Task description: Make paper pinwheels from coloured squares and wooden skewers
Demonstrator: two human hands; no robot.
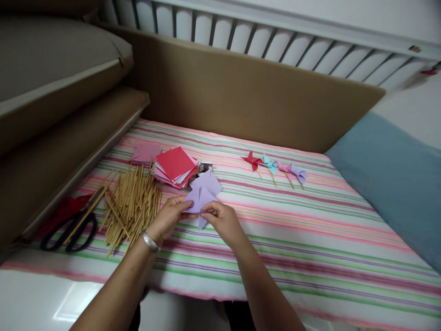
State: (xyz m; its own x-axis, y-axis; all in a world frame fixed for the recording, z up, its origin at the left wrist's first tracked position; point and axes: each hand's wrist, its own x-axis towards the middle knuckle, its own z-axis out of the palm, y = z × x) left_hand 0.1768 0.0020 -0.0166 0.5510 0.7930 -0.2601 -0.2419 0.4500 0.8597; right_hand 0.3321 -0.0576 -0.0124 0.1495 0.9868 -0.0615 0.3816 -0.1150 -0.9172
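Striped cloth [310, 239], lilac paper [203, 193] between both hands [196, 218].

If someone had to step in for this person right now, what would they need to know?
Left hand and right hand both pinch a lilac paper piece, partly folded, just above the striped cloth.
Stack of coloured paper squares lies behind the hands; pile of wooden sticks to the left; black scissors further left.
Done: four small pinwheels on sticks, red, blue, pink and lilac, lined up to the right.
Left: the lilac piece has no stick yet; many squares and sticks unused.
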